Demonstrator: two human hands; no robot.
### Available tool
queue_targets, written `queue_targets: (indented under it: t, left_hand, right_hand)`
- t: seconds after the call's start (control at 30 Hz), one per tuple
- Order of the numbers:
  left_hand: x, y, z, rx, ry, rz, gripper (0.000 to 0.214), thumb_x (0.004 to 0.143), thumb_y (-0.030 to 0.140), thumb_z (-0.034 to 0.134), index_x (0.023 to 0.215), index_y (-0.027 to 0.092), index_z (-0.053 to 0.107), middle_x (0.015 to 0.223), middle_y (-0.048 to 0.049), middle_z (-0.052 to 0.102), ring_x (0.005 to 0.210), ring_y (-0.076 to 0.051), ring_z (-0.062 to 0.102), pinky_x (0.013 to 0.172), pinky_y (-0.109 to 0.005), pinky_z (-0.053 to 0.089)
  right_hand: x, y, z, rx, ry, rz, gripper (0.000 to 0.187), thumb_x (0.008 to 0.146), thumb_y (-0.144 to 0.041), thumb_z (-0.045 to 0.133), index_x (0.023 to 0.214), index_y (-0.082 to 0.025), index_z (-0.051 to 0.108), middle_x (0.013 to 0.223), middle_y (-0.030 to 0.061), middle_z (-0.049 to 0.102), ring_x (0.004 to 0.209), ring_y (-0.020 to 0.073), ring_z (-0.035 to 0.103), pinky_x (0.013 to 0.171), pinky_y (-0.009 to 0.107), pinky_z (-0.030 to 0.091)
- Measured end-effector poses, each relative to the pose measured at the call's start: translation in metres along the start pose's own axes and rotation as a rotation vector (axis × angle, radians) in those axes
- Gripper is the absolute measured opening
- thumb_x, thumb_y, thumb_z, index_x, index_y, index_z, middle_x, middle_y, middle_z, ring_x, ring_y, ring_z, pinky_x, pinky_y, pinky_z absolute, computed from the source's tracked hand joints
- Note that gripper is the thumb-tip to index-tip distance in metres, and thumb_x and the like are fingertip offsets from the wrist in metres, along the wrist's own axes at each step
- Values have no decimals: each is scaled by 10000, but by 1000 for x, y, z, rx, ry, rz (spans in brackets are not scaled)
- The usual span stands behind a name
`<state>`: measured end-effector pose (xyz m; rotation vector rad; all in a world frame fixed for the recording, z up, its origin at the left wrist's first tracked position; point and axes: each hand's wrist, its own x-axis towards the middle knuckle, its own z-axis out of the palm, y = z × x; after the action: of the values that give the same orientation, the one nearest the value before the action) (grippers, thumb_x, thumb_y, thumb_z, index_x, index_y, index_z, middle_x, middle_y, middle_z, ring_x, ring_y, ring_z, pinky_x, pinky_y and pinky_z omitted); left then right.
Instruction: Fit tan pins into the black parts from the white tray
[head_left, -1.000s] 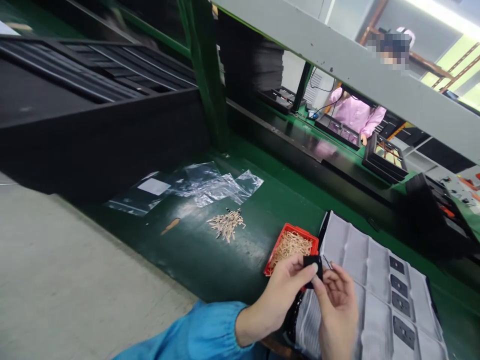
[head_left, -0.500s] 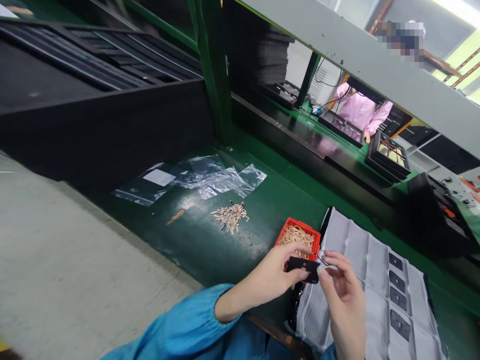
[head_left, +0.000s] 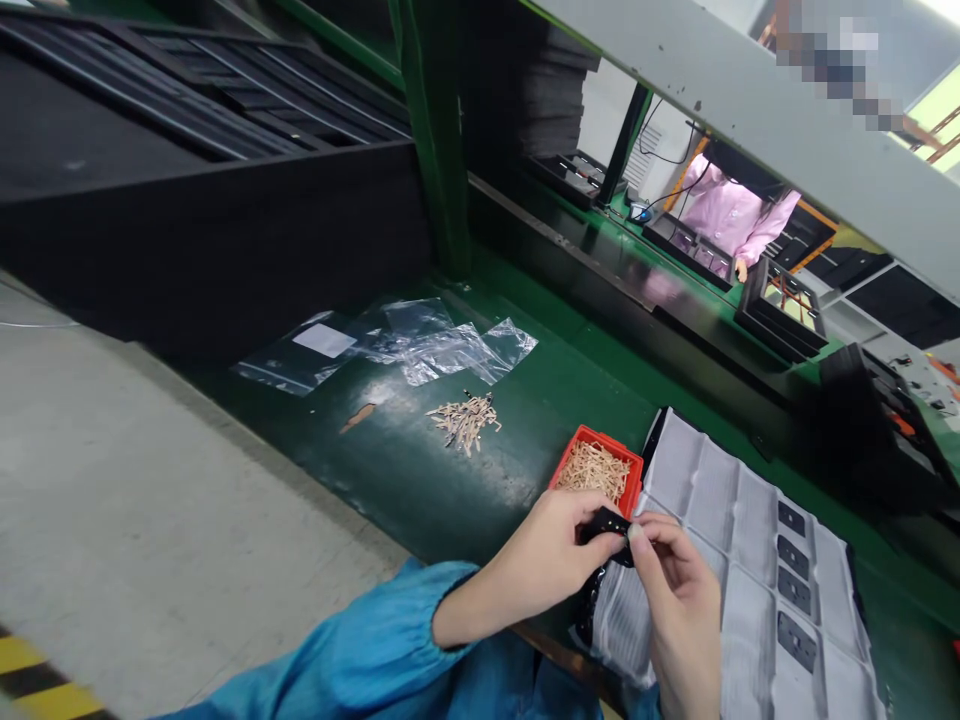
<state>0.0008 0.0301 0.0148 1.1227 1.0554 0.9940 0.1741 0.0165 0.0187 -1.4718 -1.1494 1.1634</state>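
My left hand (head_left: 547,555) pinches a small black plastic part (head_left: 606,522) just in front of the red tray. My right hand (head_left: 679,600) meets it from the right, thumb and forefinger pressed together on the part's right end; whether they also hold a thin pin is too small to tell. Behind the hands, a red tray (head_left: 628,466) holds many thin tan pins. A white compartmented tray (head_left: 750,560) lies to the right, with several black parts (head_left: 793,553) seated in one column.
A loose heap of tan pins (head_left: 466,421) and clear plastic bags (head_left: 420,347) lie on the green bench (head_left: 420,480). A dark shelf (head_left: 187,210) and a green post (head_left: 435,130) rise behind. A person in pink (head_left: 731,215) works across the line. Grey floor lies left.
The view has shifted a little. My hands have turned the black part from upright to flat and drawn closer together over it, staying in front of the red tray.
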Motion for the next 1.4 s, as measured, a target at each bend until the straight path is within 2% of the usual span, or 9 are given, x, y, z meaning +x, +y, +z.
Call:
queue_targets:
  t: [0.43,0.7,0.93,1.17,1.3,1.4]
  left_hand:
    - [-8,12,-6,161,-31,20,162,920,241,662,988,166,790,768,-1,723,683,-150,583,591,-230,383]
    - [-14,25,-11,167,-93,17,280,1024,315,530,1028,193,782,693,22,653,604,-130,541,565,-225,386]
    - [-15,19,-4,197,-7,72,355,1005,337,552,731,154,681,588,38,533,542,-103,457,521,-234,320]
    - [-18,17,0,210,82,194,366,1015,321,569,716,149,692,567,33,576,522,-90,502,518,-213,342]
    - [-18,18,0,154,120,241,309,1001,284,601,761,147,739,563,30,609,518,-85,541,530,-180,397]
    - [-19,20,-1,70,116,197,327,991,314,617,763,131,764,581,-4,661,500,-94,576,508,-172,434]
  right_hand:
    - [-3,-3,4,-3,3,-10,332,805,-527,838,829,-208,747,963,74,703,942,220,668,839,327,595]
    - [-10,-9,7,-30,-8,-30,309,850,-518,801,855,-214,742,922,62,703,889,198,673,816,303,585]
    - [-19,-16,7,-41,1,-94,236,886,-447,783,853,-217,741,926,59,690,876,186,677,797,277,596]
    - [-24,-16,1,-40,-36,-139,154,931,-374,744,898,-224,757,995,64,691,962,178,689,858,261,605]
    - [-31,-21,8,17,21,-121,151,937,-403,741,917,-255,762,1024,48,691,1031,168,675,911,240,581]
    - [-38,-24,13,44,73,-99,192,927,-449,748,1013,-280,780,1160,55,698,1132,183,671,942,241,577]
